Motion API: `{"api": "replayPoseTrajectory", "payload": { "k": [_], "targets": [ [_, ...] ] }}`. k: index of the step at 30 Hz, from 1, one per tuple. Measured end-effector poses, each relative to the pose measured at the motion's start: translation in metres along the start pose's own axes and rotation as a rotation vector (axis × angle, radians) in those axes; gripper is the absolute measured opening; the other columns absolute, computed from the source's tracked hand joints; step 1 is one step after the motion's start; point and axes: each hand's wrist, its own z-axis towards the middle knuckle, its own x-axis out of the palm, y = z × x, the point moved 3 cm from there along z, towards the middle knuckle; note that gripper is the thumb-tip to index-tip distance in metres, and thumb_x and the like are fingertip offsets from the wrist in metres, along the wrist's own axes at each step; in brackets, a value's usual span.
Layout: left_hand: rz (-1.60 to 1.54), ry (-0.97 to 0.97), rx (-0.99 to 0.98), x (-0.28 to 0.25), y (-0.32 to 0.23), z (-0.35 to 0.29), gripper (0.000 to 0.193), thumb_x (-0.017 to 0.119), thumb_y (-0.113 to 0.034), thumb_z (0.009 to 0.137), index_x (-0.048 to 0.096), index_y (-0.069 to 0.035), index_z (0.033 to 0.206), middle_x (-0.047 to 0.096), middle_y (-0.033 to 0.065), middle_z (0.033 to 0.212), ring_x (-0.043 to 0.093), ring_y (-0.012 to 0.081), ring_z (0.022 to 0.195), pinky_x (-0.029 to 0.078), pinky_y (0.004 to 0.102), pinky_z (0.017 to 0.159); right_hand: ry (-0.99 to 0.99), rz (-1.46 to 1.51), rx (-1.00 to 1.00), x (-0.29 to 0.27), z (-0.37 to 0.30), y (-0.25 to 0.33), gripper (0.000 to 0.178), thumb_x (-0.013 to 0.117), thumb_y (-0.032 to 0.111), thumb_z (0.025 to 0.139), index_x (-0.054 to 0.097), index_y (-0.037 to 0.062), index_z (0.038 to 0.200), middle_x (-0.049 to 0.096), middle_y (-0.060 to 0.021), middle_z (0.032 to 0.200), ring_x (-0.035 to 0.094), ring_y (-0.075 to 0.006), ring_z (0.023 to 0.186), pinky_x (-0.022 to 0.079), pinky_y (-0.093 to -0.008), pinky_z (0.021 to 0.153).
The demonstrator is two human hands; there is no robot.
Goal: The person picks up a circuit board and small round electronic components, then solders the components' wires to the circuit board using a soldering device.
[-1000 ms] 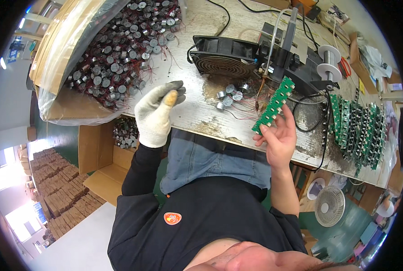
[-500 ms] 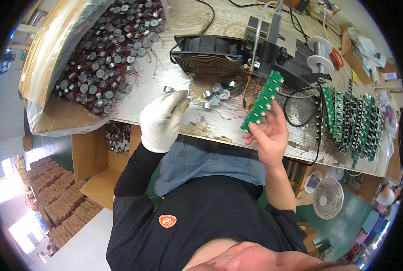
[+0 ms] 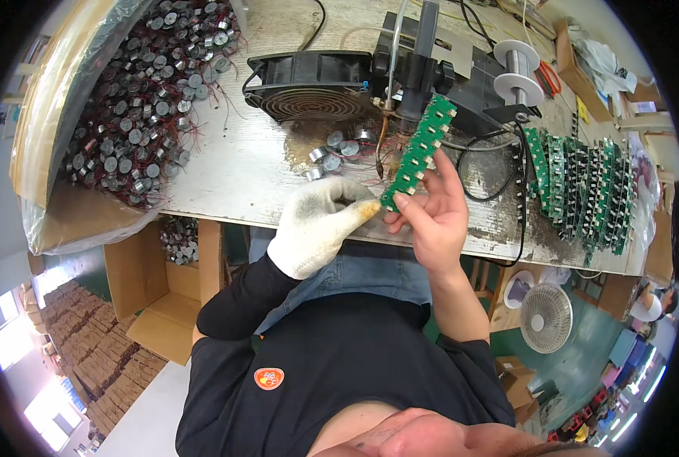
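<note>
My right hand (image 3: 433,217), bare, holds a long green circuit board strip (image 3: 418,151) upright and tilted over the bench edge. My left hand (image 3: 315,223), in a white work glove, has its fingertips pinched together at the strip's lower end; whether a small part is between them I cannot tell. Just beyond the hands lie several small round silver components (image 3: 334,151) with thin red wires on the worn grey workbench (image 3: 240,171).
A black fan (image 3: 309,84) and a black soldering fixture (image 3: 431,61) stand behind the hands. A clear bag holding many round components (image 3: 137,99) fills the left. Racked green boards (image 3: 583,186) and a solder spool (image 3: 518,72) sit at right. Cardboard boxes (image 3: 164,297) are below.
My left hand moved right from the small components to the strip's lower end. My right hand brought the strip closer to my body and to the left hand.
</note>
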Motion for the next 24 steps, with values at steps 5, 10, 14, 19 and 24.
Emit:
{"api": "replayPoseTrajectory", "payload": {
  "k": [5, 10, 14, 19, 24],
  "targets": [
    [0.057, 0.012, -0.027, 0.0, -0.005, 0.006, 0.022, 0.065, -0.017, 0.084, 0.063, 0.005, 0.089, 0.064, 0.0052, 0.08, 0.057, 0.0084, 0.072, 0.046, 0.023, 0.064, -0.009, 0.039, -0.028, -0.001, 0.001, -0.001, 0.071, 0.055, -0.013, 0.081, 0.024, 0.0019, 0.143, 0.053, -0.0213, 0.122, 0.065, -0.0186, 0.066, 0.052, -0.0247, 0.048],
    [-0.04, 0.042, -0.052, 0.0, -0.006, 0.011, 0.02, 0.064, -0.014, 0.08, 0.062, 0.005, 0.086, 0.064, 0.0057, 0.079, 0.058, 0.0097, 0.07, 0.046, 0.0238, 0.063, -0.023, 0.063, -0.034, 0.001, 0.002, 0.001, 0.071, 0.055, -0.013, 0.081, 0.025, 0.0021, 0.143, 0.053, -0.0206, 0.122, 0.065, -0.0186, 0.066, 0.053, -0.0246, 0.048],
    [0.007, 0.022, -0.046, -0.001, -0.008, 0.014, 0.016, 0.063, -0.011, 0.078, 0.062, 0.005, 0.08, 0.063, 0.006, 0.075, 0.058, 0.0104, 0.069, 0.046, 0.0247, 0.062, -0.014, 0.071, -0.056, 0.0, 0.004, 0.001, 0.07, 0.057, -0.011, 0.082, 0.025, 0.0031, 0.142, 0.055, -0.0191, 0.114, 0.066, -0.019, 0.068, 0.054, -0.026, 0.051],
    [0.006, 0.011, -0.042, -0.001, -0.005, 0.017, 0.015, 0.063, -0.011, 0.077, 0.063, 0.004, 0.078, 0.062, 0.0057, 0.072, 0.058, 0.0104, 0.068, 0.046, 0.0251, 0.061, -0.035, 0.077, -0.069, -0.001, 0.004, 0.001, 0.07, 0.055, -0.014, 0.08, 0.027, 0.0027, 0.142, 0.053, -0.0197, 0.123, 0.066, -0.0188, 0.066, 0.054, -0.0252, 0.049],
    [-0.053, 0.001, -0.043, 0.0, -0.006, 0.019, 0.017, 0.064, -0.012, 0.076, 0.062, 0.005, 0.078, 0.062, 0.0057, 0.072, 0.058, 0.0102, 0.067, 0.047, 0.0251, 0.06, -0.04, 0.086, -0.072, 0.001, 0.006, 0.003, 0.069, 0.055, -0.013, 0.081, 0.028, 0.0028, 0.142, 0.053, -0.0197, 0.123, 0.066, -0.0186, 0.066, 0.055, -0.0252, 0.049]
  ]
}}
